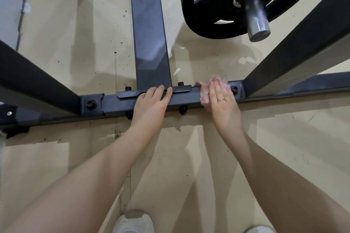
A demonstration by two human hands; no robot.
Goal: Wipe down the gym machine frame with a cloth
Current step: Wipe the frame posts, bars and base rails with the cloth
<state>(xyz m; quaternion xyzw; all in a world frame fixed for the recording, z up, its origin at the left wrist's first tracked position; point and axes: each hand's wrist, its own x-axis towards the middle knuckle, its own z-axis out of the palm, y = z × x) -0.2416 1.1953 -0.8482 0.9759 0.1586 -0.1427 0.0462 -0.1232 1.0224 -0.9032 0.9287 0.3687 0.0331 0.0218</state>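
A dark grey metal frame crossbar [121, 103] runs left to right across the middle of the view, with bolts along it. My left hand [151, 104] rests flat over the crossbar at its middle, fingers together on the top plate. To the right, my right hand [222, 100], wearing a gold ring, presses a pink and white cloth [205, 95] against the crossbar. The cloth wraps over the bar's top and front and shows around my fingers.
A vertical frame post [149, 34] meets the crossbar behind my left hand. Slanted frame beams stand at left [37, 81] and right [295, 43]. A black weight plate [223, 17] on a steel sleeve [256, 19] hangs above right. The floor is beige; my white shoes [133, 221] are below.
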